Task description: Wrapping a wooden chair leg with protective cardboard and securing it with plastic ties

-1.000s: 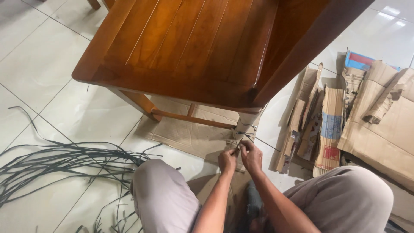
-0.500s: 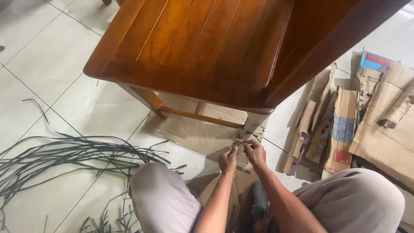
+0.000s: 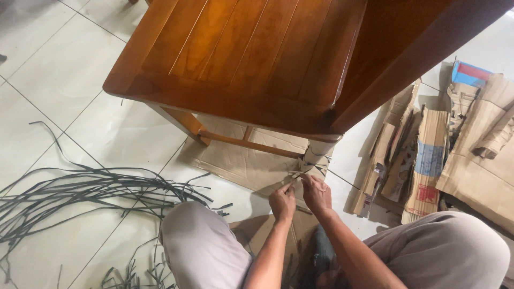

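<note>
Head view: a dark strap is pinched by the left hand and right hand around the cardboard-wrapped chair leg; tightening seems required.

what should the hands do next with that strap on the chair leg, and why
Probably draw the strap snug with both hands. The left hand and right hand pinch its ends just below the chair leg, which is wrapped in cardboard with dark strap around it. The ends meet at the leg's foot but look loose and splayed, so tightening seems the likely small step.
</note>
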